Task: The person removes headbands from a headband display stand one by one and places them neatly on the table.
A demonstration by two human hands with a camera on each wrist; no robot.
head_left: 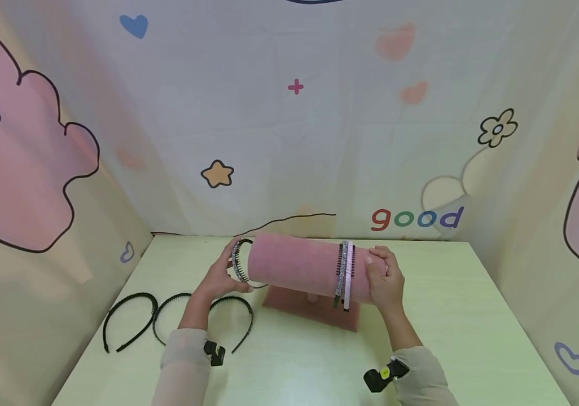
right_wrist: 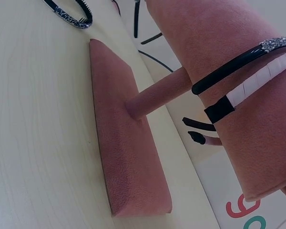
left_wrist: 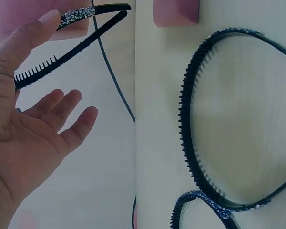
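Observation:
My left hand (head_left: 218, 277) holds a black toothed headband (left_wrist: 76, 17) with silver glitter, thumb pressed on its outer side. The headband stands at the left end of a pink padded roll (head_left: 294, 266), and its tips point toward the roll. My right hand (head_left: 389, 282) grips the roll's right end, thumb on the near side. Around the roll near that hand sit a glitter headband (head_left: 341, 270) and a white wrapped headband (head_left: 348, 276), side by side. A post (right_wrist: 157, 93) joins the roll to its flat pink base (right_wrist: 128, 143) on the table.
On the table (head_left: 437, 316), left of the stand, lie three black headbands: one at far left (head_left: 104, 324), one partly behind my left forearm (head_left: 154, 322), and one nearer the stand (head_left: 250, 316). A printed cloth (head_left: 269, 141) hangs behind the table.

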